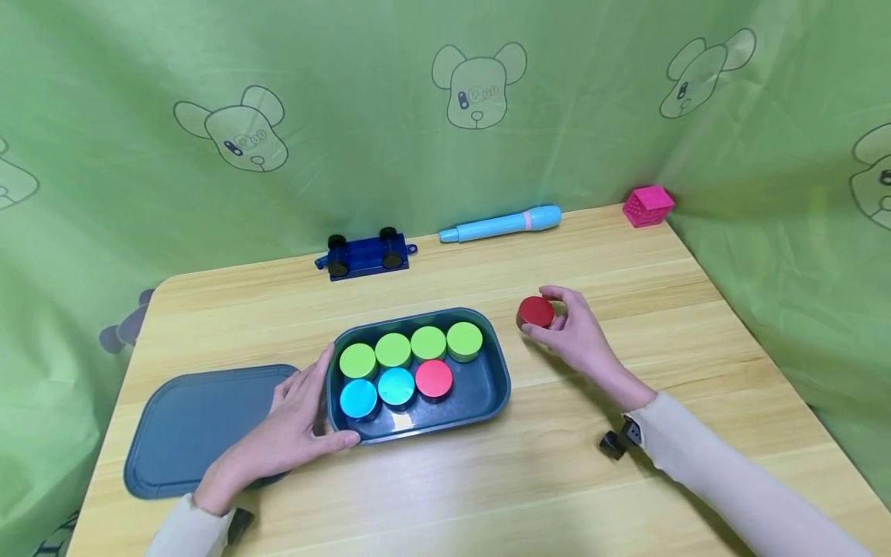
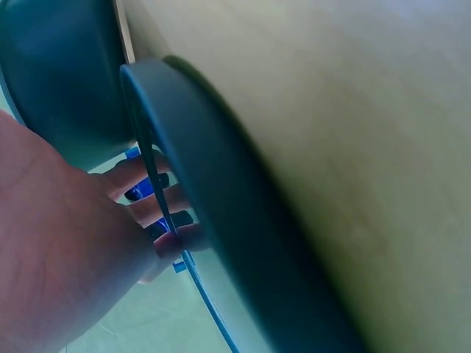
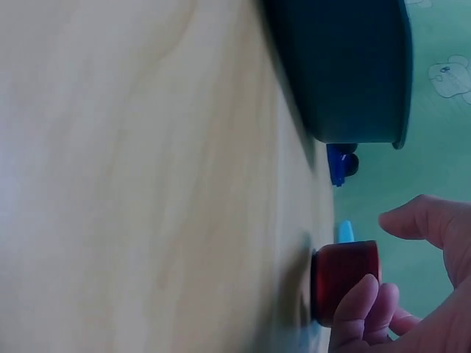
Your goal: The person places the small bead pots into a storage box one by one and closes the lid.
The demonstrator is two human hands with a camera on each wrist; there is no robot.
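Observation:
A dark blue-grey box [image 1: 473,394] holds several round pieces: green ones [image 1: 393,350] in the far row, two blue ones [image 1: 397,387] and a pink-red one [image 1: 435,379] in the near row. My left hand [image 1: 299,418] spans the box's left end, fingers extended along the wall and thumb at the near corner. Right of the box is a dark red cylinder [image 1: 536,311]. My right hand [image 1: 574,329] has its fingers curled round it from the right; in the right wrist view, fingers overlap the red cylinder [image 3: 342,272] while one digit stands clear above it.
A flat dark lid [image 1: 202,425] lies on the table left of the box, partly under the left forearm. Along the back edge are a blue toy wagon chassis [image 1: 367,255], a light blue microphone-shaped stick [image 1: 497,225] and a pink block [image 1: 649,206]. Green curtain [image 1: 390,116] surrounds the table.

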